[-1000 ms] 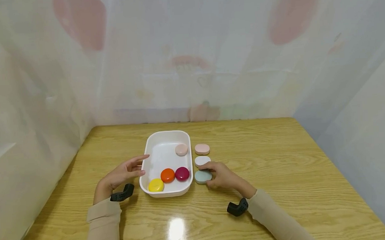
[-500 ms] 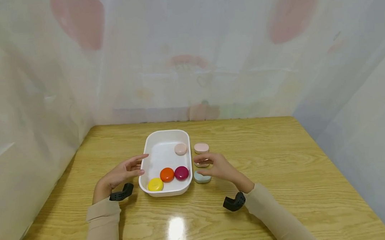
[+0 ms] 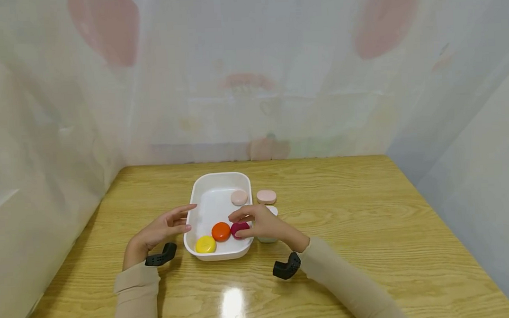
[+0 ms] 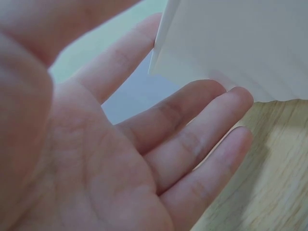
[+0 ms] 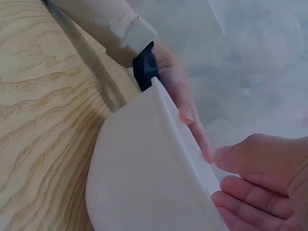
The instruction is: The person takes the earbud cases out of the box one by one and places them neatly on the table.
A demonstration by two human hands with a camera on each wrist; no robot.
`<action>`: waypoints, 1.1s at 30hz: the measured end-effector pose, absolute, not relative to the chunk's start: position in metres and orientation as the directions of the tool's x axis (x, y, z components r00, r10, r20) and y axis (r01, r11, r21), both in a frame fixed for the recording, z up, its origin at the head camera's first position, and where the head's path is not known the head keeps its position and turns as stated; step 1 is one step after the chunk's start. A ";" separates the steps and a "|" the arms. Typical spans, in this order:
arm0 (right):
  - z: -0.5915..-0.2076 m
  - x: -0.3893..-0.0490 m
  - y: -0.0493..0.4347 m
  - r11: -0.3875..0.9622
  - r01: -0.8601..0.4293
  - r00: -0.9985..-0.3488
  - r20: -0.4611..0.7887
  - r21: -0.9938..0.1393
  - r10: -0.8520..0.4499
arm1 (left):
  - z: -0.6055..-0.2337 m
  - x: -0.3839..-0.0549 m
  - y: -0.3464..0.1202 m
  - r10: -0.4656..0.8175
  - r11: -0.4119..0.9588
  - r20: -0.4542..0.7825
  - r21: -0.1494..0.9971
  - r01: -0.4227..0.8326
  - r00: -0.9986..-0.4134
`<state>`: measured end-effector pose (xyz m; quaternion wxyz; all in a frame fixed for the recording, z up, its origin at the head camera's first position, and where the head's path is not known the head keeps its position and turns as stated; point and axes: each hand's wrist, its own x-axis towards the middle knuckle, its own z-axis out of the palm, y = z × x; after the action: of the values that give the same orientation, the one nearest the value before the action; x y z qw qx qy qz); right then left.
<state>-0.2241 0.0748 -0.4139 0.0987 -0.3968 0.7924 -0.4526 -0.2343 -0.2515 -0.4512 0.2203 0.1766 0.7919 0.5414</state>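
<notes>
A white tray (image 3: 216, 255) holds round, smooth, domed pieces: yellow (image 3: 205, 244), orange (image 3: 221, 231), magenta (image 3: 242, 233) and pale pink (image 3: 239, 197). My left hand (image 3: 161, 229) is at the tray's left rim, fingers fairly straight and fingertips touching its side in the left wrist view. Over the right rim, my right hand (image 3: 263, 222) reaches above the magenta piece, partly covering it. Its thumb and fingers are apart and bent a little; the right wrist view shows nothing between them.
Right of the tray on the wooden table (image 3: 368, 230) lie a pale pink oval piece (image 3: 266, 197), a white oval one (image 3: 273, 210) and a pale blue-green one (image 3: 267, 240). My right hand partly hides the last two. A printed curtain (image 3: 251, 83) hangs behind.
My right hand has lifted off the pale blue-green oval piece and moved left, over the tray's right rim to the magenta piece. My left hand stays at the left rim.
</notes>
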 end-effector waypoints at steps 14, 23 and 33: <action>-0.412 -0.239 0.032 0.464 -0.523 -0.667 0.004 -0.715 -0.745 | -0.450 -0.234 -0.251 0.518 0.329 -0.154 0.944 0.030 -0.841; -0.419 -0.249 0.016 0.574 -0.501 -0.684 -0.110 -0.647 -0.721 | -0.451 -0.234 -0.252 0.523 0.313 -0.151 0.949 0.025 -0.839; -0.424 -0.250 0.010 0.637 -0.565 -0.670 -0.159 -0.525 -0.725 | -0.450 -0.233 -0.251 0.520 0.327 -0.153 0.945 0.030 -0.840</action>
<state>-0.2505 0.0099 -0.4244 0.1810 -0.3639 0.8864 -0.2218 -0.2331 -0.2512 -0.4500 0.2215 0.1753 0.7838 0.5531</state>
